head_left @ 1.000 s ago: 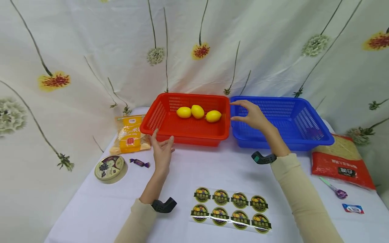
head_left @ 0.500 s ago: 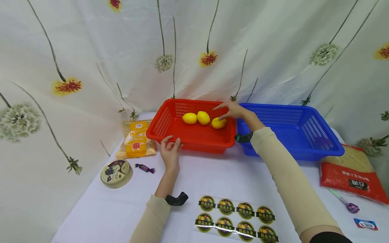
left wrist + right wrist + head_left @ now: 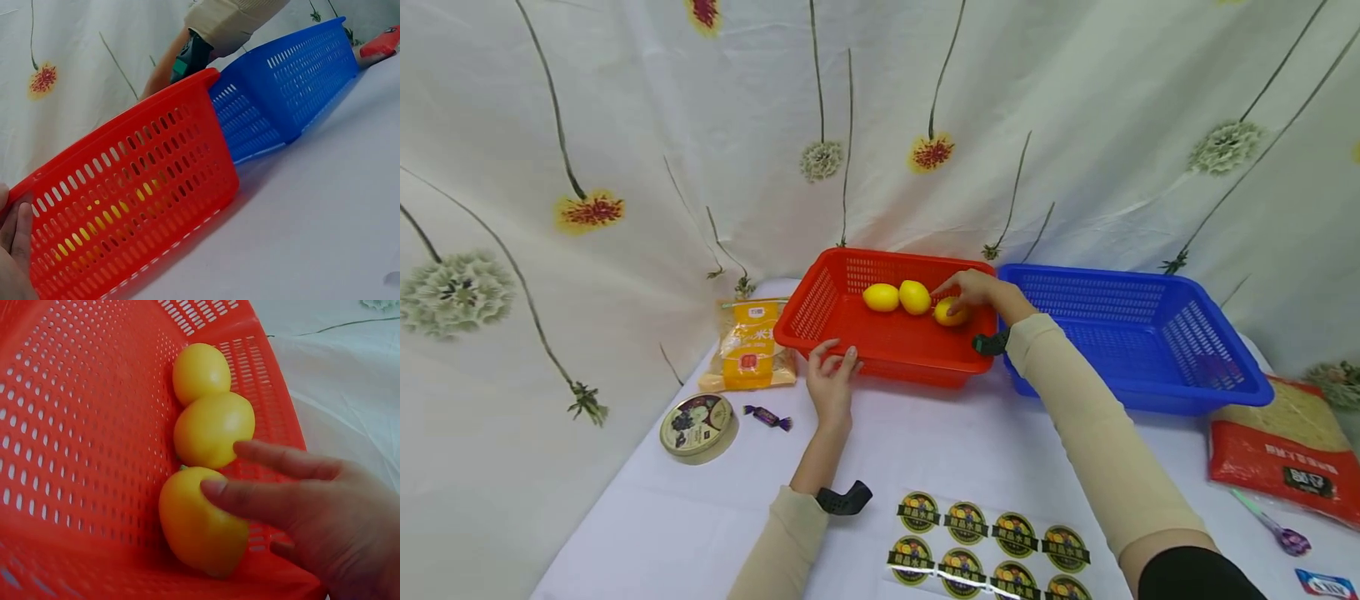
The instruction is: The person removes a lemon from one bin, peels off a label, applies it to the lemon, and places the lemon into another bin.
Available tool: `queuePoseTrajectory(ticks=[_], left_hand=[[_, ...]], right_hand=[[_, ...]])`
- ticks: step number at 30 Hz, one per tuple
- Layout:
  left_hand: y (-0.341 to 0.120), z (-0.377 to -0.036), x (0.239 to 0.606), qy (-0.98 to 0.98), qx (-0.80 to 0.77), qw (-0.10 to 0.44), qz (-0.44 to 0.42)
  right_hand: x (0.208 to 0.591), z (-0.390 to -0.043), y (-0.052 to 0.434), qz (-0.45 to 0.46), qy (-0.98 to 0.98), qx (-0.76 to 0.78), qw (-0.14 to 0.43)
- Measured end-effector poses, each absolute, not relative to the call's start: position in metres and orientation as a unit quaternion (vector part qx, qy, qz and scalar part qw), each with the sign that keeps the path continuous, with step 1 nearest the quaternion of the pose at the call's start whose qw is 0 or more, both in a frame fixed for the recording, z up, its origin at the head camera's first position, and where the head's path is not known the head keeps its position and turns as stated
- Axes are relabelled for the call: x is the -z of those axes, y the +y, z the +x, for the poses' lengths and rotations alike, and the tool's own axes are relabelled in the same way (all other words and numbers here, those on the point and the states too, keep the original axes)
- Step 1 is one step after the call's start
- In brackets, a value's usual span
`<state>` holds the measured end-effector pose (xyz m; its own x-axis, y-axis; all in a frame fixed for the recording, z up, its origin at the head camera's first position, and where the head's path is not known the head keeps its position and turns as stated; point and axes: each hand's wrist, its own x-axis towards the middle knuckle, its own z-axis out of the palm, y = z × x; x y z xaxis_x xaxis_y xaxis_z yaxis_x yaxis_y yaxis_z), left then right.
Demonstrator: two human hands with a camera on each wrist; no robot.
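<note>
Inside the red plastic basket (image 3: pixel 887 343) three yellow lemons lie in a row: a left lemon (image 3: pixel 881 297), a middle lemon (image 3: pixel 914 297) and a right lemon (image 3: pixel 950 312). My right hand (image 3: pixel 973 292) reaches in over the basket's right end. In the right wrist view a fingertip overlaps the nearest lemon (image 3: pixel 203 522), and another finger extends to the middle lemon (image 3: pixel 214 429); the fingers are spread and fairly straight. My left hand (image 3: pixel 832 387) holds the front rim near its left corner, with fingers (image 3: pixel 22 231) against the outer wall below the rim.
A blue basket (image 3: pixel 1138 387) stands right of the red one. Sticker sheet (image 3: pixel 988 546) lies in front. At left are a yellow packet (image 3: pixel 751 346), round tin (image 3: pixel 697 425) and wrapped candy (image 3: pixel 767 417); at right, a red packet (image 3: pixel 1288 458), lollipop (image 3: pixel 1292 542) and small bar (image 3: pixel 1326 583).
My right hand has moved left and down from above the baskets' adjoining rims to the right lemon. The left hand stays at the red basket's front rim. The head view has shifted slightly.
</note>
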<state>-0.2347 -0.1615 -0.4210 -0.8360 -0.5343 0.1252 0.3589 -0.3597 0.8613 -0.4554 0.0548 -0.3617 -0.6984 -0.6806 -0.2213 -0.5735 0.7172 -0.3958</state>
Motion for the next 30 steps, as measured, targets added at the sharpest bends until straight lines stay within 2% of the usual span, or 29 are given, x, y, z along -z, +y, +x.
queuePoseTrajectory(ticks=[8, 11, 17, 24, 30], left_hand=[[-0.162, -0.244, 0.437, -0.490, 0.824, 0.271, 0.081], [-0.162, -0.245, 0.439, -0.495, 0.820, 0.275, 0.082], [-0.164, -0.245, 0.438, -0.510, 0.801, 0.300, 0.090], [-0.163, -0.246, 0.437, -0.510, 0.800, 0.304, 0.080], [-0.158, -0.248, 0.436, -0.506, 0.801, 0.309, 0.082]], right_hand=[[0.371, -0.448, 0.054, -0.292, 0.940, 0.025, 0.173], [0.371, -0.445, 0.054, -0.301, 0.940, 0.045, 0.154], [0.347, -0.431, 0.057, -0.383, 0.906, 0.151, 0.099], [0.309, -0.370, 0.081, -0.425, 0.875, 0.230, -0.007], [0.313, -0.296, 0.119, -0.436, 0.857, 0.268, -0.062]])
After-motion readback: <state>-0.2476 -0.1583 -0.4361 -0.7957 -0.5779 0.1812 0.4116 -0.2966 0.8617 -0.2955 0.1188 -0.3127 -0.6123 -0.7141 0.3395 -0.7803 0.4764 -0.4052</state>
